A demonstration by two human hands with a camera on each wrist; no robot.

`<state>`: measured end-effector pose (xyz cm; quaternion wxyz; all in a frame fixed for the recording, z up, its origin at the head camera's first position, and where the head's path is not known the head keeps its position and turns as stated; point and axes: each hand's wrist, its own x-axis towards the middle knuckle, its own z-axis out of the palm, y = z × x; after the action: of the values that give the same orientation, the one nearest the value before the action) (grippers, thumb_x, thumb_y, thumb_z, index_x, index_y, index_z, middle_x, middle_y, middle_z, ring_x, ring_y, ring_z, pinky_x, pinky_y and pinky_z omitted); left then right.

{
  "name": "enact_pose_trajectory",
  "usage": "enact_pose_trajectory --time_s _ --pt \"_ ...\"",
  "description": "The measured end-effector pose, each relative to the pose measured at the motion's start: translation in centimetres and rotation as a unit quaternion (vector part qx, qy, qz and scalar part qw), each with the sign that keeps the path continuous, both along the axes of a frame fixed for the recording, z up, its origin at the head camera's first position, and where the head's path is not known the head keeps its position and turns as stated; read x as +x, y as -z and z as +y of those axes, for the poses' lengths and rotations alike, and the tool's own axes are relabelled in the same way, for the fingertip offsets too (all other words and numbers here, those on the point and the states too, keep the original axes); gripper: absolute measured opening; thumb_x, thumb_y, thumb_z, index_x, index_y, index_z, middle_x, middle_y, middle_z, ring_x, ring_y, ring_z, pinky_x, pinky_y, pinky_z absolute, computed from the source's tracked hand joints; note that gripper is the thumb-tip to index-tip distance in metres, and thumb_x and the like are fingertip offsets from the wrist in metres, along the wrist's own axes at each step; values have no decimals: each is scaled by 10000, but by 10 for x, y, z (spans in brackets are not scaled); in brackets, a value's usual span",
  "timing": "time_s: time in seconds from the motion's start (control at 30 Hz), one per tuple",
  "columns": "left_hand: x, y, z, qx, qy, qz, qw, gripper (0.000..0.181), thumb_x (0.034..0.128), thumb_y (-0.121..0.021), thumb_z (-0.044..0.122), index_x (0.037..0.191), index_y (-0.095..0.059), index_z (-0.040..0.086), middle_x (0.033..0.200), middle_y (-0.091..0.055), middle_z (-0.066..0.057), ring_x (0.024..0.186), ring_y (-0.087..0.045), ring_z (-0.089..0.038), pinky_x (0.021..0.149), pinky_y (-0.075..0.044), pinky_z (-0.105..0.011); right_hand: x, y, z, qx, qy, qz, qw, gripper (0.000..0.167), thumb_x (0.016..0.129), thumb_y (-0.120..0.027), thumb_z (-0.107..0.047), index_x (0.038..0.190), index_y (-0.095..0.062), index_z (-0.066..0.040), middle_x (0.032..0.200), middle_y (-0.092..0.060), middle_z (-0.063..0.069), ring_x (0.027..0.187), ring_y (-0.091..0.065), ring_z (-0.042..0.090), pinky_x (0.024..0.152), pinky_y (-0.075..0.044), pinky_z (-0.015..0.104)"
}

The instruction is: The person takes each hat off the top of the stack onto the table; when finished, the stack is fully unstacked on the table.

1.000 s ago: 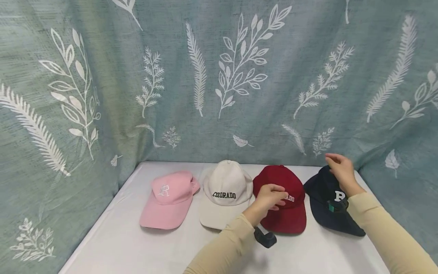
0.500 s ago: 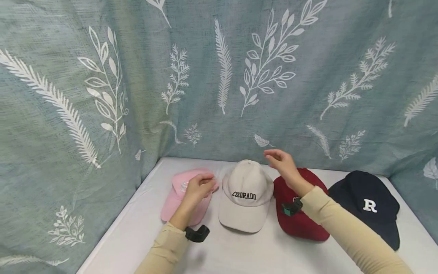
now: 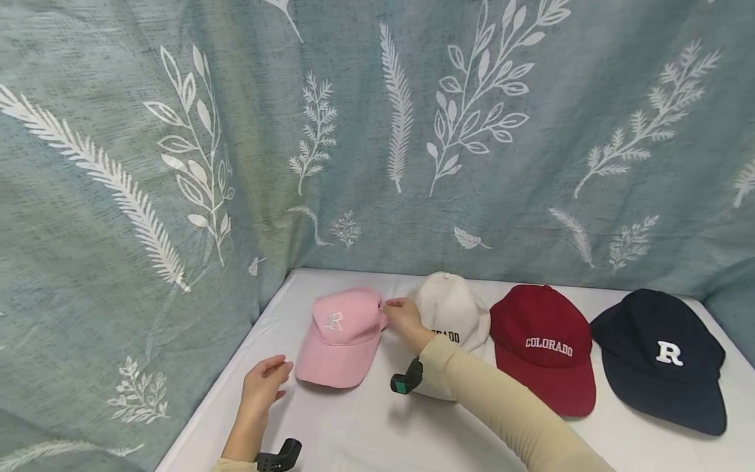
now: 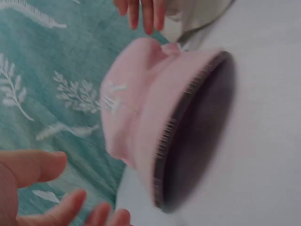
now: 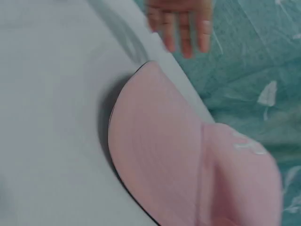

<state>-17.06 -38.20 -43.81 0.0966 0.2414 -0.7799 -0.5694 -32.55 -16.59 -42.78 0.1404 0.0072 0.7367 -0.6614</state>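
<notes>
A pink baseball cap (image 3: 348,321) with a white letter on its front rests on the white table, its brim toward me. My left hand (image 3: 267,385) is held a little left of the brim; in the left wrist view, its thumb and fingers (image 4: 40,167) are spread apart and hold nothing. By the cap's right rear side is my right hand (image 3: 407,321), in front of the cream cap (image 3: 454,308), part of whose lettering it hides. In the left wrist view the right hand's fingers (image 4: 146,14) hang loosely straight above the pink cap. Whether they touch it is unclear.
To the right, a dark red cap (image 3: 542,334) lettered COLORADO and a navy cap (image 3: 660,360) with a white R continue the row. Behind and to the left hangs a green curtain (image 3: 366,131) with white leaf prints. Wrist cameras (image 3: 280,455) sit on both arms.
Both hands have moved left along the row of caps. The left hand has passed from the red cap over the pink one to its left; the right from the navy cap to the pink cap's right.
</notes>
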Motion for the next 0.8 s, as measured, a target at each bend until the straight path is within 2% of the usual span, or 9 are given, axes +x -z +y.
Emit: enact_pose_trajectory --time_s 0.1,0.17,0.27,0.33,0.4,0.47,0.57,0.7,0.8 --pt "6 12 4 377 40 -122 9992 518 908 -542 150 1283 -363 -160 1110 -553 -275 836 -604 -184 649 -496 -261 5 11 -9 -240 337 -395 9984 439 902 -511 -128 1266 -433 104 1270 -446 258 1165 -440 369 974 -376 482" --pt "8 18 7 687 27 -237 9974 534 903 -548 140 1279 -344 -181 983 -615 -223 745 -618 -136 613 -510 -244 8 17 -13 -468 503 -639 9956 495 910 -497 -126 1310 -358 130 1271 -421 278 1116 -458 350 970 -375 480" --pt "7 26 11 1157 -36 -344 9927 522 905 -545 130 1264 -346 -192 790 -650 -109 650 -625 -104 570 -521 -225 10 25 -19 -377 741 -611 9947 478 893 -482 -95 1282 -377 163 1125 -490 258 830 -518 249 778 -472 352" --pt "4 29 13 1396 -75 -304 9897 527 905 -546 127 1261 -338 -201 725 -640 -59 619 -624 -96 561 -528 -222 10 29 -21 -208 941 -490 9941 423 876 -484 -75 1226 -442 158 986 -511 204 683 -468 188 619 -445 282" --pt "-2 31 17 1559 -118 -253 9874 529 901 -550 115 1261 -331 -205 699 -627 -41 597 -615 -86 559 -530 -220 10 31 -20 -20 1182 -360 9923 349 854 -496 -56 1141 -515 143 914 -528 179 645 -481 178 554 -424 249" --pt "-7 32 21 1683 -164 -187 9854 540 894 -556 90 1270 -308 -209 680 -617 -43 578 -607 -82 551 -528 -215 9 33 -18 211 1375 -234 9900 288 846 -514 -54 1073 -569 114 899 -564 178 695 -538 208 571 -456 260" --pt "-13 34 30 1780 -213 -153 9837 535 887 -557 51 1278 -299 -207 670 -603 -47 562 -597 -78 539 -523 -206 7 35 -15 346 1616 -76 9862 247 849 -536 -56 1051 -607 69 988 -600 196 856 -574 273 692 -489 334" --pt "-23 36 41 1859 -208 -116 9823 545 885 -563 47 1284 -289 -201 684 -602 -55 569 -597 -82 539 -521 -203 3 33 -12 222 1706 107 9850 293 869 -514 -52 1129 -584 64 1132 -573 224 1043 -533 328 849 -460 413" --pt "-28 38 46 1818 -212 -130 9830 569 882 -573 60 1291 -269 -192 689 -607 -60 567 -599 -87 529 -518 -204 2 29 -10 37 1517 128 9883 380 886 -467 -48 1231 -491 109 1256 -491 267 1184 -450 363 965 -394 450"
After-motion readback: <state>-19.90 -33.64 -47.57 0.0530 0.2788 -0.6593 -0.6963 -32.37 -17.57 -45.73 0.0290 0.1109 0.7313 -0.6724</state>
